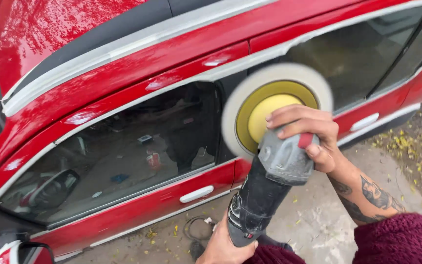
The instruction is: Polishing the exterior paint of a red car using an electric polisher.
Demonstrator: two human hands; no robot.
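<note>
Tool: a grey and black polishing machine (264, 188) is held up against the side of a red car (137, 73), its body running from the lower middle of the view up toward the door pillar.
Pad: a round white polishing pad (238, 105) with a yellow backing disc (264, 112) sits at the tool's head, in front of the pillar between the front window (123, 151) and the rear window (357, 54); whether it touches the paint I cannot tell.
Right hand: the right hand (308, 134) lies over the grey head of the machine, fingers curled closed across the top and thumb down the side by a small red button (305, 140).
Left hand: the left hand (223, 247) wraps shut around the black rear handle at the bottom edge of the view.
Sleeves: maroon knit cuffs (401, 239) show at the lower right corner; the right forearm is bare and tattooed.
Car: white masking tape (123, 46) runs along the roof edge and window trim, and covers the front door handle (196, 194) and the rear one (365, 121).
Ground: a black cable (191, 230) lies on the pale concrete below the door, with yellow leaf bits scattered about.
</note>
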